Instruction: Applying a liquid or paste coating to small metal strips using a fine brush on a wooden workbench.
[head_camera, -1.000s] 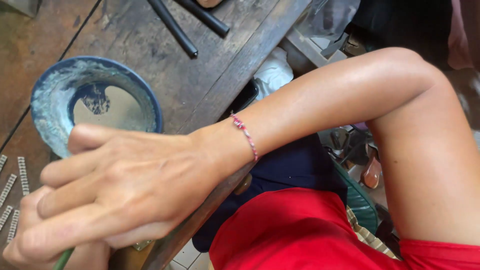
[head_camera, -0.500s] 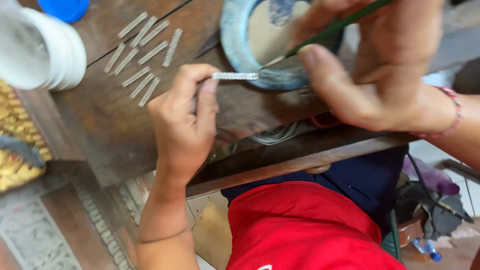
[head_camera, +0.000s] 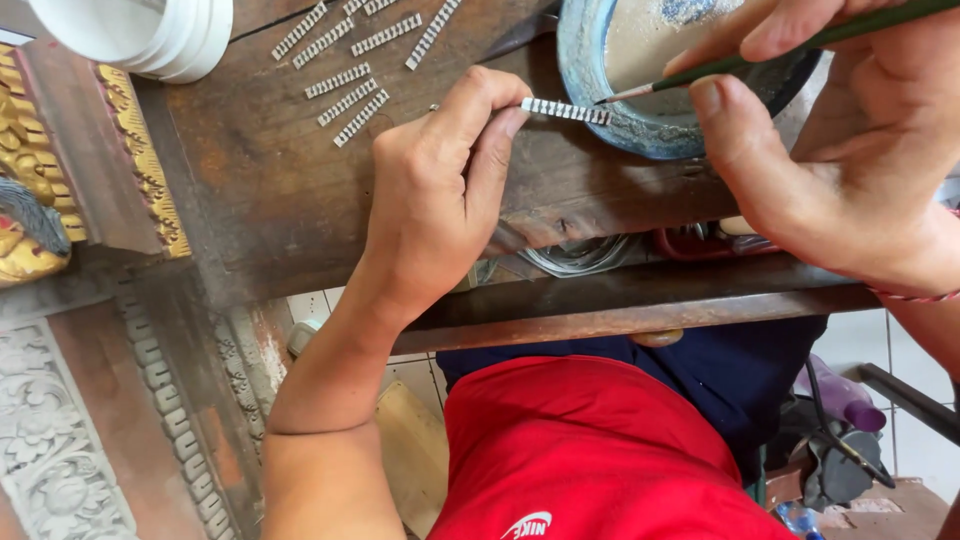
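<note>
Left hand (head_camera: 440, 190) pinches the small silver beaded strip (head_camera: 565, 110) level beside the blue-rimmed bowl (head_camera: 600, 90); right hand (head_camera: 860, 150) clamps the green-handled brush (head_camera: 760, 55), tip touching it. Light, steady strokes seem best.

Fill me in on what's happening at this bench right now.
A person in a red shirt sits at a dark wooden workbench. The left hand pinches a small silvery ridged strip by one end, holding it out beside a blue-rimmed bowl. The right hand holds a thin green-handled brush, its tip touching the strip's free end. More strips like it lie in loose rows on the bench, near a stack of white cups.
</note>
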